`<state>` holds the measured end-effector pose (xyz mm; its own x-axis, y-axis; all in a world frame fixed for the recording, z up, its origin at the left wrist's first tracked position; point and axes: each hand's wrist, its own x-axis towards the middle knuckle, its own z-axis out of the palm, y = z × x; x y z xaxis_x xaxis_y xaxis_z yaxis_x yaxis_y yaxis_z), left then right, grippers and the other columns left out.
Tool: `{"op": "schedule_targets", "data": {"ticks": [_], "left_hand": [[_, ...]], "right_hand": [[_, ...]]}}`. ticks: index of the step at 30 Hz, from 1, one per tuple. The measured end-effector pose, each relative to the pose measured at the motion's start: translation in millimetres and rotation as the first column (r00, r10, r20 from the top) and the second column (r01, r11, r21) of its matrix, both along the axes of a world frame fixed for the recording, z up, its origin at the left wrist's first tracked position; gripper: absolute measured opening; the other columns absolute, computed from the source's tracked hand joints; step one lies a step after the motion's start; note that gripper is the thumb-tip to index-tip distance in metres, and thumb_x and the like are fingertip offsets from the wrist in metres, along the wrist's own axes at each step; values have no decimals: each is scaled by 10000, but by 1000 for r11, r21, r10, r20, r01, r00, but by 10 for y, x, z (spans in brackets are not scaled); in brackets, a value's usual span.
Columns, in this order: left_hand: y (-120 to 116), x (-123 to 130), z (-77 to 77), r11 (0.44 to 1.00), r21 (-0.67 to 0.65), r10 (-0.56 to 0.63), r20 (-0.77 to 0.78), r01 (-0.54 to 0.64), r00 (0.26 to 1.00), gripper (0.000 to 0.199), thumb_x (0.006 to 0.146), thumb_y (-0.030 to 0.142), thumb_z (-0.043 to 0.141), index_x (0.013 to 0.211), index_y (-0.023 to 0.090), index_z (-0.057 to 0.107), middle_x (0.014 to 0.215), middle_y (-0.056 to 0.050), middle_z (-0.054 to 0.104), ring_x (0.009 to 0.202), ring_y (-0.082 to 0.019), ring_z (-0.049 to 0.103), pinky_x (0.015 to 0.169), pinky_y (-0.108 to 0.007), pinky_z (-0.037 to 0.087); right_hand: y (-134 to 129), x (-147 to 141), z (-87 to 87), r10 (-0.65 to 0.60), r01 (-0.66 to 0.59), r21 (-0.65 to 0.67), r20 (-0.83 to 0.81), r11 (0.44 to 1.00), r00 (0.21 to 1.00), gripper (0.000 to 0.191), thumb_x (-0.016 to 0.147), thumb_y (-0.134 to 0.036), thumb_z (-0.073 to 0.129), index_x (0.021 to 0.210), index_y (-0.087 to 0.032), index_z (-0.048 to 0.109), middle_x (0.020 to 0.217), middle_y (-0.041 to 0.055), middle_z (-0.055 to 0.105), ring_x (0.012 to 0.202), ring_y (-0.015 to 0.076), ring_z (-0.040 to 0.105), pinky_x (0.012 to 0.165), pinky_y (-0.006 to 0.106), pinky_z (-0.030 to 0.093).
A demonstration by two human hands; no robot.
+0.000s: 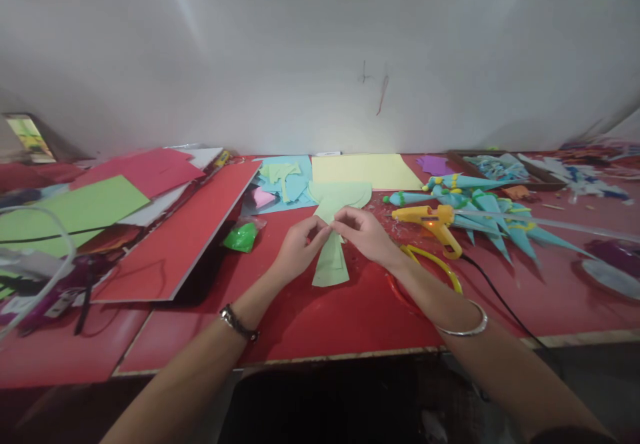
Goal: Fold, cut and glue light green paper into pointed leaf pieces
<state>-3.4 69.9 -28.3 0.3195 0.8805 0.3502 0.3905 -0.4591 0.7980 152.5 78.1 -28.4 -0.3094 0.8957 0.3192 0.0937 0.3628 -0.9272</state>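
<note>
Pinching pale green paper (331,269) over the red tabletop (300,327), I have my left hand (299,244) and right hand (369,236) nearly fingertip to fingertip; a yellow glue gun (444,232) sits right.

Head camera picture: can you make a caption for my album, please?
Fingers pinch pale green paper above a red table, with a yellow glue gun to the right.

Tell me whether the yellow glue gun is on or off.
The glue gun looks on: a small orange light glows on its body. Whether it is hot, I cannot tell.
</note>
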Motion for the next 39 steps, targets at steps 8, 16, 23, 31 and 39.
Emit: {"op": "schedule_targets", "data": {"ticks": [8, 16, 23, 31, 39], "left_hand": [[-5, 12, -13, 997, -36, -71, -116, 67, 991, 222, 792, 327, 449, 632, 176, 421, 574, 51, 401, 548, -87, 373, 515, -209, 292], [17, 14, -63, 996, -30, -89, -199, 85, 976, 326, 776, 352, 459, 546, 183, 301, 524, 62, 291, 517, -83, 295, 496, -221, 243], [6, 13, -74, 972, -131, -218, -187, 196, 958, 324, 794, 370, 445, 550, 178, 355, 524, 57, 323, 507, -82, 306, 489, -224, 248], [-8, 13, -58, 932, -211, -324, -116, 296, 939, 337, 783, 361, 467, 525, 168, 366, 517, 58, 296, 500, -76, 285, 479, -221, 241], [-30, -102, 18, 663, -551, -280, 445, 507, 851, 290, 610, 399, 666, 630, 116, 601, 544, 15, 531, 485, -77, 452, 482, -202, 344]], "right_hand": [[11, 6, -22, -47, 43, 70, 60, 997, 997, 194, 803, -338, 463, 675, -194, 477, 551, -56, 404, 498, 79, 390, 491, 215, 330], [20, -7, -31, -64, 62, 64, 36, 996, 997, 135, 783, -316, 483, 739, -192, 514, 655, -33, 495, 538, 78, 422, 499, 213, 339], [1, 6, -17, -77, 74, 78, 31, 994, 997, 181, 810, -321, 466, 682, -193, 469, 578, -57, 399, 493, 71, 364, 470, 210, 303], [1, 12, -12, -108, 106, 62, 22, 992, 994, 228, 795, -365, 490, 669, -180, 529, 543, -52, 387, 487, 75, 313, 456, 220, 253], [-4, 9, 25, -130, 128, 64, 37, 990, 991, 239, 819, -325, 455, 824, -163, 631, 605, -33, 478, 536, 76, 391, 523, 212, 316]]}}
